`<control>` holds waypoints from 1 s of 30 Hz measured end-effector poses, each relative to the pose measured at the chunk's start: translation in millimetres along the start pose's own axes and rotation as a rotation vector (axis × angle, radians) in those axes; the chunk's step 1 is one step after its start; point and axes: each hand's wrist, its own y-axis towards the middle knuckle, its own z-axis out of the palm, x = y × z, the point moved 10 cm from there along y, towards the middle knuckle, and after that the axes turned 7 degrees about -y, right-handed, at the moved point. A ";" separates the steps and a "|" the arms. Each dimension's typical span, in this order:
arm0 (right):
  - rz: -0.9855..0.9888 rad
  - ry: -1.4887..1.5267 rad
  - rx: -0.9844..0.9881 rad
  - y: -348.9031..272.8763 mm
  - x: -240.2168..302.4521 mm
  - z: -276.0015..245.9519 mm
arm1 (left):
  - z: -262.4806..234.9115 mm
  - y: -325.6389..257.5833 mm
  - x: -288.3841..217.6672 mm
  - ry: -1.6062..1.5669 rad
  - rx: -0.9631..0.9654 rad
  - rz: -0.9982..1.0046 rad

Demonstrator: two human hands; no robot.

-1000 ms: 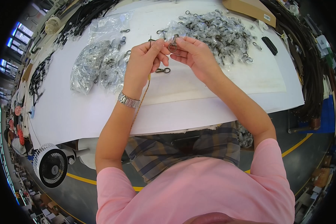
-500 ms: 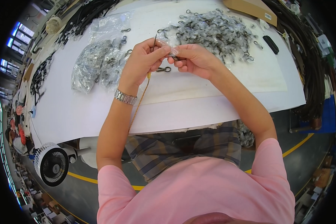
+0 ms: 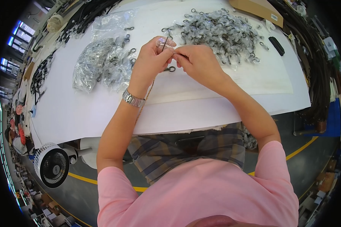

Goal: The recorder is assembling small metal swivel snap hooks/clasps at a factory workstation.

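Observation:
Over the table, my left hand (image 3: 149, 64) is closed around a thin, dark, pointed tool (image 3: 165, 42) that sticks up past the thumb. A brown cord (image 3: 150, 89) runs down from this hand past the wrist. Crinkled clear plastic wrapper (image 3: 169, 42) bulges between the left thumb and forefinger. My right hand (image 3: 201, 62), back upward, meets the left one and pinches the wrapper's lower edge; anything inside its fingers is hidden. Just below both fingertips, a dark metal snap hook (image 3: 172, 69) lies on the white sheet, partly covered by the left hand.
A large heap of plastic-wrapped metal hooks (image 3: 221, 36) spreads behind my right hand. Clear plastic bags (image 3: 89, 68) with more hooks lie to the left. A black elongated case (image 3: 276, 46) and cardboard box (image 3: 255, 9) are at the right. A fan (image 3: 53, 166) stands at the near left.
Both hands have shifted slightly right. My right hand has turned over, its back now upward, and the dark metal ring seen at its fingertips is hidden. More wrapper shows above the left thumb.

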 end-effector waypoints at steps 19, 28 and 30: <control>0.321 0.611 0.142 3.6 -29.8 7.8 | 2.7 -2.5 -11.2 0.307 0.324 0.063; 0.272 0.509 0.089 1.5 -33.2 13.9 | 5.2 0.1 -5.2 0.427 0.085 0.188; 0.288 0.575 0.098 -0.3 -23.8 16.2 | 3.1 -3.4 -12.9 0.544 0.001 0.317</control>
